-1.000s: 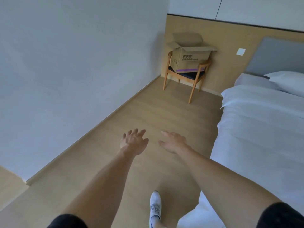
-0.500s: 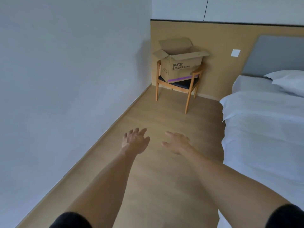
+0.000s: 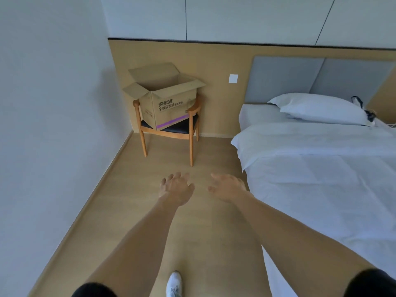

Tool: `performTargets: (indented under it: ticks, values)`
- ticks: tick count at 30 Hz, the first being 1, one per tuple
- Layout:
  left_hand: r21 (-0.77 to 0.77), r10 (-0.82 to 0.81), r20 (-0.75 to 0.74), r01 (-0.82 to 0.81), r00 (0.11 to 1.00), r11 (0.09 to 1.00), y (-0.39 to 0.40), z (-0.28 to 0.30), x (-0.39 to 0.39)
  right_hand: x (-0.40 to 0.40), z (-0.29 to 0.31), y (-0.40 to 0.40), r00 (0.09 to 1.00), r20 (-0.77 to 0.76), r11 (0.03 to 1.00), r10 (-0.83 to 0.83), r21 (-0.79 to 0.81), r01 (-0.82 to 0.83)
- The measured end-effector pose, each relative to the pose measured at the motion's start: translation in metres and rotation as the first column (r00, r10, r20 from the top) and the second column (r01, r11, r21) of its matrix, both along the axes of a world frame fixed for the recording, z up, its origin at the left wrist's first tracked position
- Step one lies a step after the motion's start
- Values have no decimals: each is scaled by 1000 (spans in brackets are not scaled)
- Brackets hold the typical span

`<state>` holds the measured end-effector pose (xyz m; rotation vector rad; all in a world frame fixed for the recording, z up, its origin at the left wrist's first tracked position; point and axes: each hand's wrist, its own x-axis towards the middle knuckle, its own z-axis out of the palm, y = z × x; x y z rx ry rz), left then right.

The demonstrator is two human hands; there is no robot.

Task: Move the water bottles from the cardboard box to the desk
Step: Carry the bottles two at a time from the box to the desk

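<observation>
White bed [image 3: 321, 179] fills three o'clock, wooden chair [image 3: 169, 133] at eleven carries the cardboard box [image 3: 169, 103] (flaps up, contents hidden from here), and low at six both arms reach out, left hand [image 3: 176, 189] and right hand [image 3: 228, 187] spread loose, holding nothing.

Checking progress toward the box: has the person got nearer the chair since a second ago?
Yes. The chair and cardboard box look larger and nearer; the person moved forward.
</observation>
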<state>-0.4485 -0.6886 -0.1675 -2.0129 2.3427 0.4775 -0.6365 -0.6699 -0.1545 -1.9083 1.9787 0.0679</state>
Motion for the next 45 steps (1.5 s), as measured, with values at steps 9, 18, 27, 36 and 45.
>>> performTargets:
  ticks: [9,18,27,36,45]
  values:
    - [-65,-143,-6,143,990,988,-213,21,0,3,18,-171,986,45,986,-159,-37,160]
    - [-31,-251,-49,249,967,968,-346,8,-30,-7,13,-299,978,36,977,-207,-33,209]
    - [-81,-189,-49,185,981,979,-512,9,-51,-33,-6,-489,987,88,988,-133,-65,139]
    - [-146,-13,-68,3,998,989,-706,28,-79,-70,27,-707,998,53,996,22,-83,-17]
    - [-180,131,-120,-151,984,972,-843,34,-76,-70,39,-852,990,84,987,116,-117,-106]
